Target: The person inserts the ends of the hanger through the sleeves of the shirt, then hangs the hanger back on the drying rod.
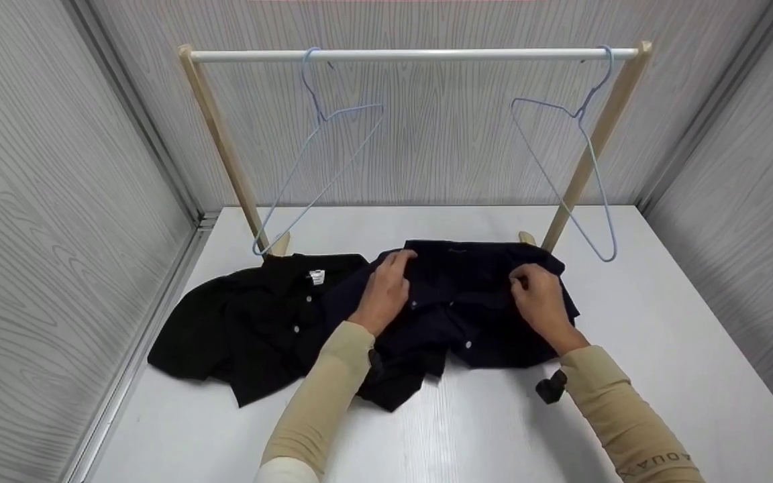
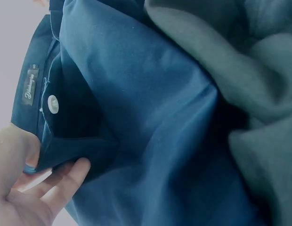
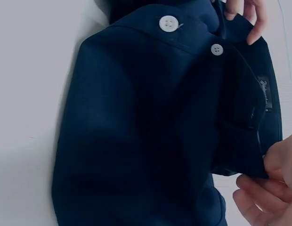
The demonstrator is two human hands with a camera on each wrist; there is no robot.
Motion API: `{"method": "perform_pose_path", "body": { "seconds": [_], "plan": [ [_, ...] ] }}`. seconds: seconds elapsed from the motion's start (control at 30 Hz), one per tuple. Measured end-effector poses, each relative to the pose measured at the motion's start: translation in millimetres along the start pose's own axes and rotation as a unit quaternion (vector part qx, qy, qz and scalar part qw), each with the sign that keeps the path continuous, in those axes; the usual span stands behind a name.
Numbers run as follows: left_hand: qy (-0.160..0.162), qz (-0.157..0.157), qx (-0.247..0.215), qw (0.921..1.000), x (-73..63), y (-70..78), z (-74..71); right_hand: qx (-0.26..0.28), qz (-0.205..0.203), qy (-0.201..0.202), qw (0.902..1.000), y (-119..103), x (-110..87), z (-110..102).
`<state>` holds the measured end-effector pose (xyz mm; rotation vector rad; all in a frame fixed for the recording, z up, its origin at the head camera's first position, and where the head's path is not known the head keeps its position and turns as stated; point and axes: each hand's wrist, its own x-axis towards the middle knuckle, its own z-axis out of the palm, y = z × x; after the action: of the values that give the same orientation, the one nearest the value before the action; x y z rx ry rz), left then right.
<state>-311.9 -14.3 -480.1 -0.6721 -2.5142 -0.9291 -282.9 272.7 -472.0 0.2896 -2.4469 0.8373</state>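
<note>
A navy shirt point(image 1: 457, 288) with white buttons lies rumpled on the white table, its neckband and label point(image 2: 30, 85) turned up. My left hand point(image 1: 386, 290) pinches the shirt's collar on the left side, thumb on one face and fingers on the other. On the right side of the same collar, my right hand point(image 3: 271, 183) holds the cloth between thumb and fingers. A black shirt point(image 1: 252, 315) with a white tag lies to the left, partly under the navy one.
Behind the shirts stands a rack with a white rail point(image 1: 413, 55) and wooden legs. Two light blue wire hangers hang from it, a left hanger point(image 1: 292, 174) and a right hanger point(image 1: 601, 181). Grey wood-grain walls point(image 1: 44, 201) enclose the table point(image 1: 682, 376).
</note>
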Motion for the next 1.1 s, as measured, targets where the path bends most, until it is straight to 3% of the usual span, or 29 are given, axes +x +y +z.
{"method": "perform_pose_path", "body": {
  "seconds": [0.27,0.53,0.87,1.1],
  "plan": [
    [0.001,0.034,0.013,0.9993,-2.8,8.3,-12.3,0.047,-0.035,0.013,0.9982,-5.6,-0.2,-10.3],
    [-0.004,0.046,0.020,0.9987,-2.0,16.5,-22.4,0.069,-0.009,0.003,0.9976,-13.6,-4.0,-22.0],
    [-0.016,0.081,-0.011,0.9965,-7.4,17.8,-23.8,0.055,0.008,-0.020,0.9983,-10.3,-13.8,-27.1],
    [-0.014,0.044,-0.022,0.9987,-11.5,22.2,-27.2,0.052,-0.013,-0.036,0.9979,-13.3,-16.8,-33.2]
  ]
}}
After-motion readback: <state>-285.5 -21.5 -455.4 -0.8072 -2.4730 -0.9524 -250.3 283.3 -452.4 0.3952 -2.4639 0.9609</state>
